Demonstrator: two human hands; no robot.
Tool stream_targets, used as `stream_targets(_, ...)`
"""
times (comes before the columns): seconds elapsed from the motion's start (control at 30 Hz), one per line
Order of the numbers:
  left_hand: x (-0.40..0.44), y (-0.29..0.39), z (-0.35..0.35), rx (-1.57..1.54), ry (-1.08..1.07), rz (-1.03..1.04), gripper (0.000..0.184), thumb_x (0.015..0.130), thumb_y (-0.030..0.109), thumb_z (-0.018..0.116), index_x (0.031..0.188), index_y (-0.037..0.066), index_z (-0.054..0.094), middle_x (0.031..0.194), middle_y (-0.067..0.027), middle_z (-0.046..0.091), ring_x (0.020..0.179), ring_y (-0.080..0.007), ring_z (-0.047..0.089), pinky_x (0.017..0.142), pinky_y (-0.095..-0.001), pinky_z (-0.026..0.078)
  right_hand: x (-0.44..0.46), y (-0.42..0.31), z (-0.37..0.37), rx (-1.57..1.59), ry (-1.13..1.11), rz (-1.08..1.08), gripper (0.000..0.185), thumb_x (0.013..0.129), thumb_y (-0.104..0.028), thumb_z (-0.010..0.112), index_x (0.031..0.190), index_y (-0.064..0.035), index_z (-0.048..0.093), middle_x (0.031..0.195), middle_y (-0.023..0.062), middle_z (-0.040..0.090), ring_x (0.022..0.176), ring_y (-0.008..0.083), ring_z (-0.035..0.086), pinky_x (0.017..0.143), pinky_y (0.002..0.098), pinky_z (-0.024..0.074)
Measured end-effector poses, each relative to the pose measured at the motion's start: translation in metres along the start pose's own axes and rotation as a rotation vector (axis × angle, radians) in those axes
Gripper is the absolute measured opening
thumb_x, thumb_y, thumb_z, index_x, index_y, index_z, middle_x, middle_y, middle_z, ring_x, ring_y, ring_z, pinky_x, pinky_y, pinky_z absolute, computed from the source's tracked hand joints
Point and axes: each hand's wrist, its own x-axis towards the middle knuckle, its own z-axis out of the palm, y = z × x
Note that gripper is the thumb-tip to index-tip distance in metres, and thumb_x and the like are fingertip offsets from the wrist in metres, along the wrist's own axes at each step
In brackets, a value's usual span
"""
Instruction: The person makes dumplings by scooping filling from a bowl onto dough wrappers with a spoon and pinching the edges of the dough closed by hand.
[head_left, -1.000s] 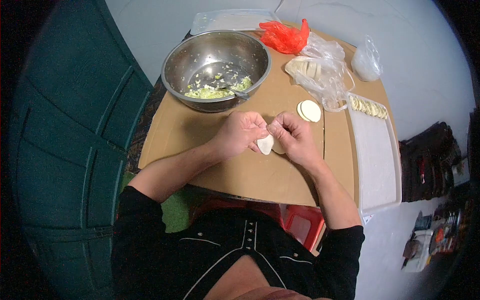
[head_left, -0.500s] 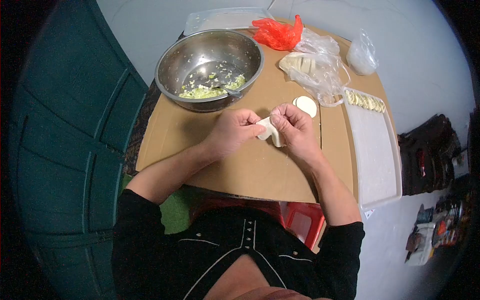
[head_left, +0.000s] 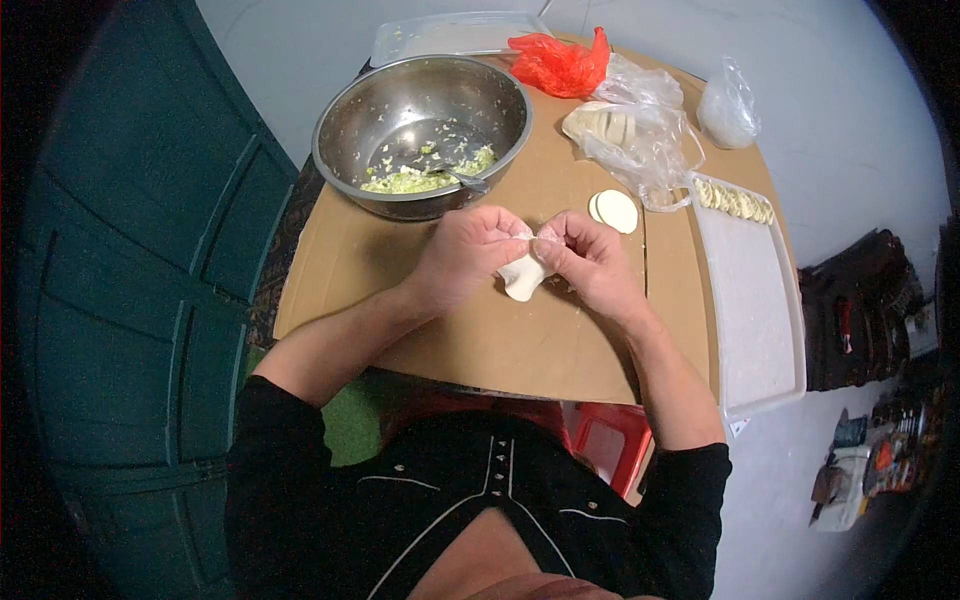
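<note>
A thin white dumpling wrapper (head_left: 522,279) hangs down between my two hands, just above the cardboard-covered table (head_left: 470,345). My left hand (head_left: 472,248) pinches its upper left edge, and my right hand (head_left: 583,258) pinches the upper right edge, with the fingertips of both hands almost touching. Beyond my right hand lie a few round dumpling wrappers (head_left: 618,212), overlapping each other. Past my left hand stands a large steel bowl (head_left: 335,165) with chopped green and white filling (head_left: 405,183) at the bottom and a metal spoon (head_left: 466,181) resting in it.
At the right, a white tray (head_left: 755,320) holds a row of folded dumplings (head_left: 735,202) at its far end. Clear plastic bags (head_left: 650,150), one over pale dough, and a red bag (head_left: 562,66) lie at the back. A red stool (head_left: 625,440) stands below the table's front edge.
My hands have come closer together. The wrapper has turned and now droops below my fingertips, more toward my left hand.
</note>
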Motion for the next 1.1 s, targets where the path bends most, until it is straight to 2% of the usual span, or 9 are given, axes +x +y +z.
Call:
stream_targets(0.23,0.003,-0.006,0.000,-0.138,-0.056,-0.050,0.014,0.086,0.004,0.059,0.097,-0.004,0.057,0.083,-0.0086,0.065,0.073,-0.0114,0.063,0.063,-0.0240,0.052,0.000,0.001,0.003,-0.014,0.074,0.005,0.017,0.089,-0.013,0.062,0.080,0.0001,0.057,0.070,-0.0015,0.054,0.068,0.0068,0.047,0.060,0.0245,0.0407)
stream_targets(0.43,0.002,-0.007,-0.004,-0.075,-0.060,-0.107,0.016,0.089,0.009,0.056,0.098,-0.004,0.058,0.084,-0.0091,0.065,0.075,-0.0146,0.065,0.063,-0.0291,0.056,0.001,0.005,0.002,-0.063,0.063,-0.044,0.017,0.089,-0.014,0.062,0.080,0.0004,0.057,0.070,-0.0013,0.055,0.068,0.0073,0.047,0.060,0.0248,0.0406)
stream_targets(0.73,-0.002,-0.001,-0.005,-0.055,-0.149,-0.146,0.017,0.090,0.014,0.055,0.096,-0.002,0.060,0.085,-0.0084,0.065,0.073,-0.0144,0.064,0.064,-0.0267,0.055,-0.001,0.002,0.004,-0.098,-0.002,-0.072,0.018,0.090,-0.015,0.061,0.081,-0.0001,0.058,0.070,0.0000,0.055,0.068,0.0078,0.047,0.061,0.0255,0.0412)
stream_targets(0.83,-0.003,-0.001,0.000,-0.050,-0.123,-0.130,0.016,0.089,0.011,0.055,0.094,-0.004,0.059,0.079,-0.0089,0.063,0.065,-0.0131,0.063,0.058,-0.0250,0.054,0.001,0.009,0.005,-0.097,0.002,-0.114,0.017,0.090,-0.015,0.060,0.083,-0.0001,0.057,0.070,0.0004,0.054,0.068,0.0079,0.048,0.061,0.0256,0.0412)
stream_targets(0.87,-0.003,0.000,-0.001,-0.050,-0.123,-0.130,0.016,0.089,0.011,0.055,0.094,-0.004,0.059,0.079,-0.0089,0.063,0.065,-0.0131,0.063,0.058,-0.0250,0.054,0.000,0.008,0.004,-0.097,0.002,-0.114,0.017,0.090,-0.015,0.060,0.083,-0.0001,0.057,0.070,0.0004,0.054,0.068,0.0079,0.048,0.061,0.0256,0.0412)
stream_targets(0.93,-0.002,0.003,-0.001,-0.024,-0.123,-0.138,0.019,0.089,0.011,0.057,0.099,-0.004,0.057,0.089,-0.0116,0.065,0.076,-0.0168,0.066,0.066,-0.0284,0.056,0.000,0.007,0.004,-0.130,0.019,-0.060,0.016,0.090,-0.014,0.060,0.085,-0.0004,0.056,0.072,-0.0002,0.054,0.069,0.0081,0.048,0.062,0.0253,0.0412)
stream_targets(1.1,0.002,0.000,0.000,-0.121,-0.047,-0.124,0.017,0.086,0.005,0.059,0.097,-0.006,0.056,0.083,-0.0134,0.065,0.071,-0.0164,0.066,0.061,-0.0265,0.056,0.002,0.011,0.001,-0.011,0.057,-0.052,0.014,0.090,-0.014,0.060,0.086,-0.0006,0.056,0.074,-0.0013,0.054,0.072,0.0079,0.048,0.064,0.0241,0.0410)
